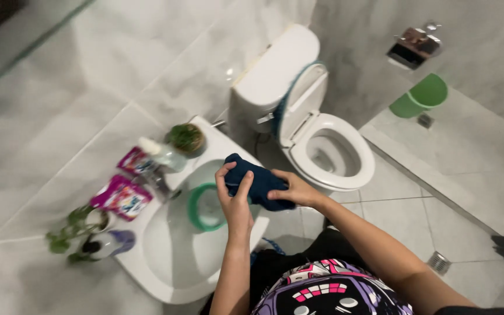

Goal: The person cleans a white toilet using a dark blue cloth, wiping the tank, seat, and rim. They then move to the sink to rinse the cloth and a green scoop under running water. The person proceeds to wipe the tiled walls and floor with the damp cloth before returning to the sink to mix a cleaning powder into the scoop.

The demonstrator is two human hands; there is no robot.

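Left hand: the left hand point(235, 201) is closed on the near end of a dark blue cloth point(257, 182), thumb and fingers pinching its edge, above the front rim of the sink.
Right hand: the right hand point(296, 189) is clamped on the cloth's far side, fingers pressed over the bunched fabric.
Cloth: bunched between both hands, held in the air over the sink's right rim, just above the green basin.
Sink: a white sink point(176, 265) lies below the hands, its bowl reaching toward the near edge.
Basin: a small green basin point(195, 205) sits inside the sink bowl, just left of the left hand.
Left rim: two pink packets point(122, 197) lie on the sink's left rim, with a clear bottle point(164, 156) and a small potted plant point(186, 139) at the far corner; another leafy plant point(68, 233) and a purple bottle point(115, 242) stand at the near left corner.
Toilet: a white toilet point(328, 151), lid up, stands beyond the sink.
Bin: a green bin point(420, 98) stands on the raised floor against the far wall.
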